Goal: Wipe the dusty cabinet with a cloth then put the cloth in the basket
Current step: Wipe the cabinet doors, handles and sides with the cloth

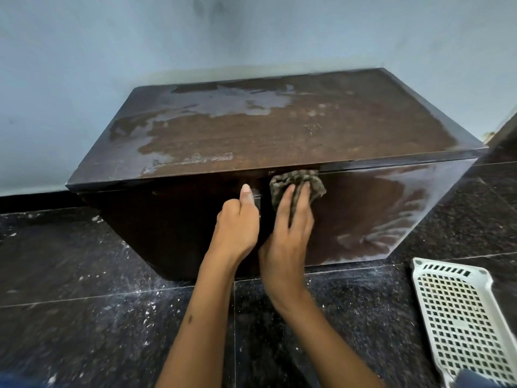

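Right hand [285,236] pressing crumpled cloth [300,184] on dusty wooden cabinet [279,130], left hand [237,228] curled at door edge

Head camera looks steeply down, close above the cabinet [279,130] and floor [84,317]
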